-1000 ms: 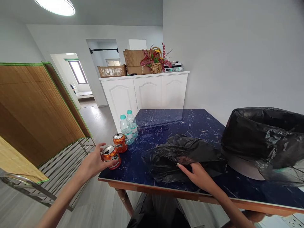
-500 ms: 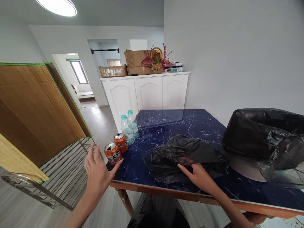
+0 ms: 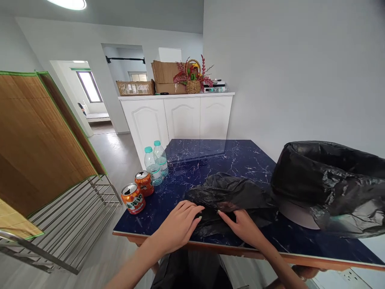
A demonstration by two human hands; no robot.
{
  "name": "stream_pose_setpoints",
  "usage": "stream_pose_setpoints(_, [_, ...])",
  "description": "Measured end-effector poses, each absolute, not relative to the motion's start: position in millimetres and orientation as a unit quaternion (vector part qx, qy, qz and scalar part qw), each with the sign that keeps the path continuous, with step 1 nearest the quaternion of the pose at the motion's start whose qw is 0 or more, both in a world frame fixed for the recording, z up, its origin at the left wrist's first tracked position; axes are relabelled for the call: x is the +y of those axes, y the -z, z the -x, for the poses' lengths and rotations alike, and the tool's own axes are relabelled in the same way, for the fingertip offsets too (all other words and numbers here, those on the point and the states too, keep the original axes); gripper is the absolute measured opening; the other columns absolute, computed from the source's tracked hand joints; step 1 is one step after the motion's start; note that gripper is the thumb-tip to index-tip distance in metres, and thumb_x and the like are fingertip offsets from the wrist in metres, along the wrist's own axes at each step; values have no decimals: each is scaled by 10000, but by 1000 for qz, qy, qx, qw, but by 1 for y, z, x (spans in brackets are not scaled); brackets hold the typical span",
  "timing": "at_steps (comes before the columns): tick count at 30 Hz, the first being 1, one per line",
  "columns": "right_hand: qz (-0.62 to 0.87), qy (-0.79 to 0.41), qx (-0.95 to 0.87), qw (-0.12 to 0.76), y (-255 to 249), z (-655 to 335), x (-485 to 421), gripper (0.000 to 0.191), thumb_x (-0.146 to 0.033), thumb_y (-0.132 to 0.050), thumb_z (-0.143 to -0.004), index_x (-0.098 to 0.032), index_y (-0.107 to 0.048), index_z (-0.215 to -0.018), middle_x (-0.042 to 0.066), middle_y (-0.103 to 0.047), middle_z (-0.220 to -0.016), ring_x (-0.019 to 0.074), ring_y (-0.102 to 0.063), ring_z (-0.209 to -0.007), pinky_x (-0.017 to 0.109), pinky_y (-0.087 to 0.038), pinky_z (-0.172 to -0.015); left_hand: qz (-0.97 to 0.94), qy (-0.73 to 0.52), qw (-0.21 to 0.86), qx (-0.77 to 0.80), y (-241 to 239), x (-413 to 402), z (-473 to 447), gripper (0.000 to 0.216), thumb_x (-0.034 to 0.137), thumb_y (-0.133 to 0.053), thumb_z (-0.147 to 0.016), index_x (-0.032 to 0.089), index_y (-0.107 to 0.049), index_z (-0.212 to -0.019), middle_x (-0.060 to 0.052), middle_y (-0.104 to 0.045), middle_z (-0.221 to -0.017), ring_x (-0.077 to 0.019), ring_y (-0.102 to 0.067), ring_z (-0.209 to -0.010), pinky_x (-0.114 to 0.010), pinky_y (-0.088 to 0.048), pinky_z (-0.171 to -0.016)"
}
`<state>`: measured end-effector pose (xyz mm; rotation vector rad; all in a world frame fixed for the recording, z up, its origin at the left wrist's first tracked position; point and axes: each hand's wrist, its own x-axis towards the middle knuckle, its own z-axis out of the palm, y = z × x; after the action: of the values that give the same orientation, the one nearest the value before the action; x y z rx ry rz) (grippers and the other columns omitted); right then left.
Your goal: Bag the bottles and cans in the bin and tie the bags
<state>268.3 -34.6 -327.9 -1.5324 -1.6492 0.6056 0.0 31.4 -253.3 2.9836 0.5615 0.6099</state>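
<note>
The left hand [image 3: 182,222], back uppermost, reaches toward the right hand [image 3: 240,226], a slight gap between thumb and forefinger. The right thumb [image 3: 228,222] points leftward, its fingers mostly hidden. Left forearm [image 3: 138,259] and right forearm [image 3: 276,259] slant inward.

Nearer orange cylindrical metal drink can [image 3: 133,200], marked "美年达" on its side; nearer clear plastic teal-capped bottle [image 3: 153,166], label print too small to read.
</note>
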Motion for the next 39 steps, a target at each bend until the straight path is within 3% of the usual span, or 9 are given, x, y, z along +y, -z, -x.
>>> stream_pose_setpoints(4, [608, -214, -642, 416, 334, -267, -31, 450, -550, -532, -1060, -233, -718, -1319, 130, -750, -1328, 359, -664, -1291, 526, -515, -1125, -971, -154, -15, 180, 261, 41, -33, 264, 210, -432, -1127, 189, -637, -1292, -91, -750, -1167, -252, -704, -1050, -442, -525, -978])
stream_pose_setpoints(9, [640, -190, -595, 448, 336, -275, -25, 374, -504, -481, -1073, -234, -692, -1222, 149, -735, -1202, 308, -757, -1049, 440, -645, -862, -967, -107, -65, 222, 273, 59, -57, 348, 185, -448, -1093, 156, -589, -1410, -153, -692, -1346, -308, -707, -1185, -431, -557, -907])
stream_pose_setpoints(13, [668, -112, -571, 464, 319, -293, -17, 391, -438, -444, -1081, -251, -591, -1391, 146, -680, -1194, 292, -756, -968, 430, -655, -809, -940, -108, -121, 301, 265, 79, -59, 460, 167, -476, -1055, 120, -486, -1513, -220, -609, -1478, -331, -741, -1108, -451, -585, -902])
stream_pose_setpoints(18, [693, -50, -557, 455, 282, -311, -2, 580, -490, -441, -1089, -297, -335, -1626, 204, -380, -1614, 330, -728, -1156, 389, -674, -718, -898, -185, -196, 347, 228, 97, -55, 563, 150, -500, -1032, 124, -363, -1577, -225, -621, -1440, -371, -674, -1275, -454, -575, -973])
stream_pose_setpoints(22, [687, 49, -574, 443, 251, -317, 6, 628, -506, -465, -1084, -277, -290, -1642, 228, -280, -1642, 415, -592, -1358, 434, -667, -766, -870, -244, -236, 358, 190, 101, -50, 537, 150, -533, -1006, 122, -407, -1526, -214, -663, -1334, -383, -658, -1285, -476, -566, -1002])
stream_pose_setpoints(30, [692, 64, -617, 369, 253, -317, -4, 621, -532, -408, -1113, -300, -266, -1671, 199, -379, -1668, 394, -666, -1303, 432, -675, -732, -916, -227, -206, 261, 169, 67, -27, 452, 229, -495, -1079, 160, -488, -1526, -165, -669, -1440, -312, -712, -1182, -449, -552, -980])
stream_pose_setpoints(34, [683, 23, -669, 291, 284, -321, -13, 538, -585, -407, -1105, -305, -522, -1550, 135, -640, -1509, 387, -690, -1288, 553, -625, -979, -964, -200, -126, 125, 185, 43, -10, 247, 216, -558, -1074, 249, -667, -1293, -30, -794, -1185, -219, -730, -1031, -407, -512, -1022])
stream_pose_setpoints(36, [681, -10, -681, 269, 294, -325, -16, 502, -576, -408, -1106, -299, -619, -1468, 121, -743, -1364, 384, -727, -1222, 592, -585, -1030, -945, -270, -128, 131, 195, 37, -3, 197, 197, -633, -1035, 263, -683, -1213, -10, -780, -1052, -212, -705, -993, -397, -496, -1036])
stream_pose_setpoints(39, [667, -42, -694, 268, 299, -326, -18, 472, -514, -415, -1116, -315, -610, -1497, 95, -741, -1386, 371, -723, -1232, 599, -573, -1042, -870, -401, -147, 245, 213, 40, 3, 353, 230, -721, -980, 255, -620, -1317, -89, -695, -1168, -269, -659, -1121, -435, -512, -1043])
